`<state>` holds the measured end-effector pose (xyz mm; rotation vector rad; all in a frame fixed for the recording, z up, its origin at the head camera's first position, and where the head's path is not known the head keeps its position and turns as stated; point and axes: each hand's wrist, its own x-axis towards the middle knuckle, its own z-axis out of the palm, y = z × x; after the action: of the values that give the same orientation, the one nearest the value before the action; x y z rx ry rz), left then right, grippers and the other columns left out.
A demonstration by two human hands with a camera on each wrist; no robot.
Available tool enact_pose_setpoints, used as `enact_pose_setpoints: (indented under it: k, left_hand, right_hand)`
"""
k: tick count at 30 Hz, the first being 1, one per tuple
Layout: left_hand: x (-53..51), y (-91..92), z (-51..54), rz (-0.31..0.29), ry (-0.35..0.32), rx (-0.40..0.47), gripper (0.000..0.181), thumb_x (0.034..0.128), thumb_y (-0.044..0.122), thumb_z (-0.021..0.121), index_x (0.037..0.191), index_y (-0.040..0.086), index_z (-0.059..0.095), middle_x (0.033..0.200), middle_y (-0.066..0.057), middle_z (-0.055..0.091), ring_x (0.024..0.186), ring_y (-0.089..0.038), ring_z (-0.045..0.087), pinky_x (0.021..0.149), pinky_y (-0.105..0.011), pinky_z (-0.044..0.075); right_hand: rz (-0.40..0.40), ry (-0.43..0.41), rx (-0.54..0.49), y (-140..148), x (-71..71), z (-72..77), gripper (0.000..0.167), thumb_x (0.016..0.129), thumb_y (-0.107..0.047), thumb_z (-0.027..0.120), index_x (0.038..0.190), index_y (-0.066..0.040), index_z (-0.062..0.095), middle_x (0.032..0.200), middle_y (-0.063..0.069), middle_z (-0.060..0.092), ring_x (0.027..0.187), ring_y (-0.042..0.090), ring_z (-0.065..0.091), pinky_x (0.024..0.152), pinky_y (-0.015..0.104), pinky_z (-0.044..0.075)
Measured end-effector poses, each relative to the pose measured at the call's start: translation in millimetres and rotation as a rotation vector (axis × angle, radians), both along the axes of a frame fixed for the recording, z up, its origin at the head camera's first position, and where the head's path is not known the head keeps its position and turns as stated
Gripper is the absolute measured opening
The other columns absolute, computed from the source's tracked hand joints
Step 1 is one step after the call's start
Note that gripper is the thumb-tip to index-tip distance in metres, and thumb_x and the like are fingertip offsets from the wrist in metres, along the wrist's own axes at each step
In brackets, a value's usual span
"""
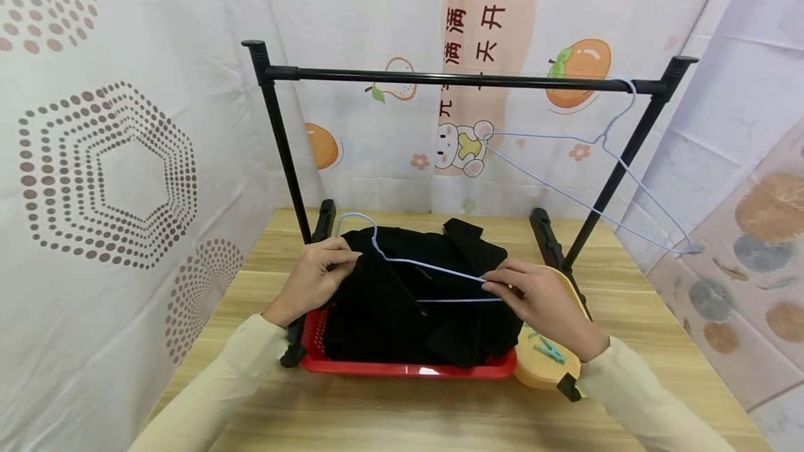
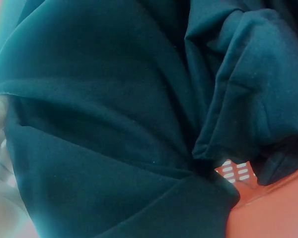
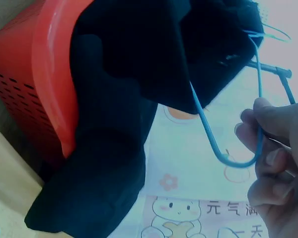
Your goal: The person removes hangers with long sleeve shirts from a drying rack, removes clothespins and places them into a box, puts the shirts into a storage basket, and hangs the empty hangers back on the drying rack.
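Note:
My left hand (image 1: 319, 272) pinches the edge of a black garment (image 1: 377, 330) and lifts it from a red basket (image 1: 408, 369). In the left wrist view, dark cloth (image 2: 99, 124) fills most of the picture, with part of the hand (image 2: 0, 178) at its left edge. A light blue wire hanger (image 1: 433, 268) is pinched at its right end by my right hand (image 1: 534, 298). The hanger's hook lies just above my left hand, and some of the lower wire is hidden by cloth. The right wrist view shows the hanger's rounded corner (image 3: 233, 163) between thumb and fingers.
A black rack (image 1: 402, 77) stands behind the basket on the wooden table (image 1: 314, 424). Another blue hanger (image 1: 540, 135) hangs at its right end. Right of the basket, a yellow tray (image 1: 534, 372) holds blue-green clothes pegs (image 1: 549, 349). Printed curtains surround the table.

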<state>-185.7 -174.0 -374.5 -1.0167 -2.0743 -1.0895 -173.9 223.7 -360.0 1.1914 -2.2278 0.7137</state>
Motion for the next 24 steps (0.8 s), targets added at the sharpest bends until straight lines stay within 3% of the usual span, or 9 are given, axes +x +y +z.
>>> enact_pose_setpoints:
  k: [7, 12, 17, 24]
  left_hand:
    - [2.5, -2.4, -0.4, 0.007, -0.021, -0.021, 0.030, 0.0846, -0.022, 0.069, 0.099, 0.001, 0.081, 0.086, 0.003, 0.066, 0.070, -0.009, 0.055, 0.065, -0.019, 0.045]
    - [3.4, -4.2, -0.2, 0.022, -0.038, -0.036, 0.030, 0.0855, -0.022, 0.069, 0.100, 0.001, 0.081, 0.087, 0.003, 0.065, 0.070, -0.009, 0.054, 0.064, -0.020, 0.046]
    - [6.2, -5.7, -0.6, 0.036, -0.076, -0.047, 0.028, 0.0855, -0.020, 0.071, 0.102, 0.001, 0.081, 0.089, 0.003, 0.066, 0.073, -0.009, 0.057, 0.064, -0.021, 0.049]
    - [6.3, -9.2, -4.7, 0.055, -0.086, -0.075, 0.026, 0.0844, -0.018, 0.073, 0.099, 0.002, 0.081, 0.087, 0.005, 0.065, 0.075, -0.009, 0.062, 0.066, -0.024, 0.053]
  right_hand:
    - [0.041, -0.001, -0.020, -3, -3.4, -6.2, 0.023, 0.086, 0.004, 0.079, 0.101, -0.012, 0.076, 0.088, -0.008, 0.065, 0.068, 0.002, 0.050, 0.062, 0.013, 0.041]
    - [0.018, 0.025, -0.033, 5, -4.9, -7.4, 0.012, 0.093, -0.003, 0.074, 0.101, -0.012, 0.075, 0.086, -0.009, 0.064, 0.066, 0.002, 0.048, 0.061, 0.015, 0.041]
    - [0.006, 0.035, -0.073, 18, -5.6, -8.6, 0.023, 0.084, 0.008, 0.077, 0.100, -0.008, 0.075, 0.084, -0.008, 0.063, 0.063, 0.002, 0.045, 0.059, 0.013, 0.038]
    - [-0.004, 0.064, -0.160, 38, -13.2, -19.0, 0.024, 0.085, 0.009, 0.076, 0.101, -0.008, 0.077, 0.084, -0.008, 0.064, 0.062, -0.001, 0.045, 0.056, 0.012, 0.037]
